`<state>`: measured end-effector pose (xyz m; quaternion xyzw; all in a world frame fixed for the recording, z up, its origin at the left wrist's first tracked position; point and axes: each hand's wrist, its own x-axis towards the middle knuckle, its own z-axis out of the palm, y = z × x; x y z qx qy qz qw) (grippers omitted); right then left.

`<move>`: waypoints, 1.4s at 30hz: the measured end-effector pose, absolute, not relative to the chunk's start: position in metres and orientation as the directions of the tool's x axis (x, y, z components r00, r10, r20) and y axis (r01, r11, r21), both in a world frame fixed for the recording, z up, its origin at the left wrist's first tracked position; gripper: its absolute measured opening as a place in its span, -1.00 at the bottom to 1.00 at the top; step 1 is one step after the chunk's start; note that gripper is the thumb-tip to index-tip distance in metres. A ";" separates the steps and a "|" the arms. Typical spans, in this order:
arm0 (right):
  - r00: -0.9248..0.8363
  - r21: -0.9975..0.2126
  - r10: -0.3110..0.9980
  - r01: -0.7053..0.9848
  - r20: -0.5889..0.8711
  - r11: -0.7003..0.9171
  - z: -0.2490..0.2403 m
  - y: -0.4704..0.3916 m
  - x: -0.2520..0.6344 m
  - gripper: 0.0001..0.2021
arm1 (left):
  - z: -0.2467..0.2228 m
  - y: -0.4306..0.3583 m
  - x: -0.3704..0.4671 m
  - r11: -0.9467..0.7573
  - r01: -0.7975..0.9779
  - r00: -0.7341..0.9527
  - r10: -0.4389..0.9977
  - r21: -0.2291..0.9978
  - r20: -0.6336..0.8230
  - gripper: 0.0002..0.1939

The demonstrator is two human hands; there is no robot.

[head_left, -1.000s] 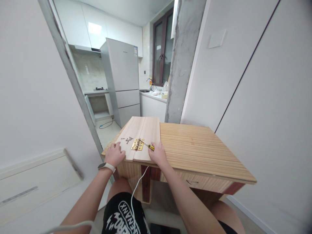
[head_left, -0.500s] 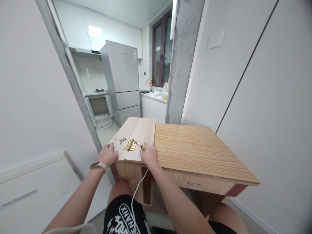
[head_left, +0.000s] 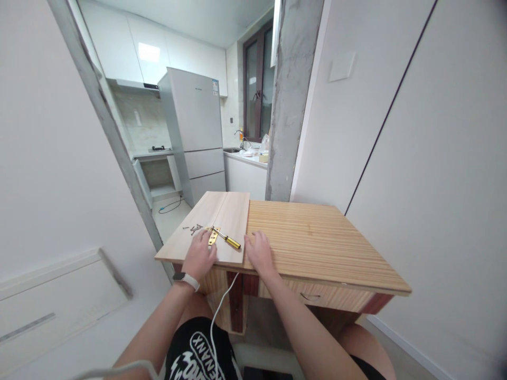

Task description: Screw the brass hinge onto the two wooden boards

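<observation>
Two pale wooden boards lie side by side on the left of the wooden desk. A brass hinge rests across their seam, partly covered by my left hand. The fingers of that hand are apart and reach over the hinge's left side. A screwdriver with a yellow and black handle lies loose on the right board, its tip on the hinge. My right hand rests on the desk against the boards' right edge, fingers loosely bent and holding nothing visible. Several screws lie beyond my left hand.
A white cable runs down in front of the desk, by my legs. The desk has a drawer with a curved handle. Behind it stand a grey fridge and a kitchen counter. A wall is at the right.
My left hand has moved right, from the boards' left edge onto the hinge. My right hand has moved away from the screwdriver to the boards' right edge. The camera has turned slightly right.
</observation>
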<state>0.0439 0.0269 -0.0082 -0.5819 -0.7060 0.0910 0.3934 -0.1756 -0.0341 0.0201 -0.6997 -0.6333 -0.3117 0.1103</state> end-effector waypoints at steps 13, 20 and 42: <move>0.013 -0.216 0.918 0.973 0.397 0.080 -0.016 0.011 0.202 -0.66 | 0.009 -0.040 -0.002 -0.616 0.769 0.470 0.724 0.167 0.505 -0.78; 0.012 -0.201 0.914 0.977 0.405 0.077 -0.020 0.010 0.200 -0.69 | -0.028 -0.039 0.008 -0.560 0.818 0.392 0.710 0.132 0.585 -0.65; 0.004 -0.218 0.905 0.971 0.425 0.099 -0.026 0.016 0.205 -0.75 | 0.035 -0.011 -0.139 -0.377 0.904 0.166 0.744 0.202 0.647 -0.73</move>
